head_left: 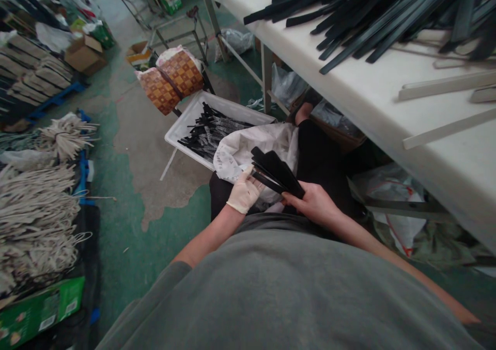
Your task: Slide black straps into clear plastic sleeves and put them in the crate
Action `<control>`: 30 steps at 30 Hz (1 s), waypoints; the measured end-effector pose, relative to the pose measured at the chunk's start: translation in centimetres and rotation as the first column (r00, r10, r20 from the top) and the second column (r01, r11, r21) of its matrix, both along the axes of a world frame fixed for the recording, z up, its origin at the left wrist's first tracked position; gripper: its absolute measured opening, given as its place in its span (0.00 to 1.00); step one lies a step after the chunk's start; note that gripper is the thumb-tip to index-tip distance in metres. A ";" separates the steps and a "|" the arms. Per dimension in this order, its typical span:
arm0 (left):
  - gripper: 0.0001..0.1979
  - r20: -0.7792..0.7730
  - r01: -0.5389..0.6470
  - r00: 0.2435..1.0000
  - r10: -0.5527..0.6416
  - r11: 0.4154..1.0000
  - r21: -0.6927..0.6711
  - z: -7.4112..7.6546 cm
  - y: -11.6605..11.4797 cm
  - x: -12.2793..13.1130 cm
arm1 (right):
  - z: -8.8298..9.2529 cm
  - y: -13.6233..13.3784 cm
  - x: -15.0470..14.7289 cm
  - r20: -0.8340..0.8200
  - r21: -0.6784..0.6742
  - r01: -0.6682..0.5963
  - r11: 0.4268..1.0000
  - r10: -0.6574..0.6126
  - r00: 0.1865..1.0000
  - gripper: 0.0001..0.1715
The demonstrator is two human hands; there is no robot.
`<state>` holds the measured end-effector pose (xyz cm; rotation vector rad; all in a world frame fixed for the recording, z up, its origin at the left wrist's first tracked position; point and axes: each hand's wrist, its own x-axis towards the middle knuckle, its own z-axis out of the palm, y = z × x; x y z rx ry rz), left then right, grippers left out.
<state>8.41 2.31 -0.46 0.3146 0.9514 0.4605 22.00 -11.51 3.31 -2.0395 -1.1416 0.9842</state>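
Observation:
My right hand [315, 201] is closed around one end of a fanned bundle of flat black strips [281, 169], held above my lap. My left hand [246, 191] wears a pale glove. Its fingers are closed at the far end of a single black strip [269, 181] that sits a little apart from the bundle. Under the strips, a white sack or cloth [256, 141] lies across my lap. Just beyond it stands a white plastic bin [182, 146] with many dark strips [211, 128] inside, some with a greyish, textured surface.
A white table [364, 97] on my right carries a heap of black strips [360, 19] and several pale strips [445, 86]. A chair with a brown checked cushion [170, 79] stands ahead. Bundles of pale cords [39, 221] lie at left. Bags [399, 205] fill the space under the table.

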 end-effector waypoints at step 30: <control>0.11 0.138 -0.456 0.890 0.435 0.857 0.240 2.3 1.1 -7.8 | 1.6 1.8 -1.6 -0.005 -0.071 -0.263 0.962 0.263 0.965 0.22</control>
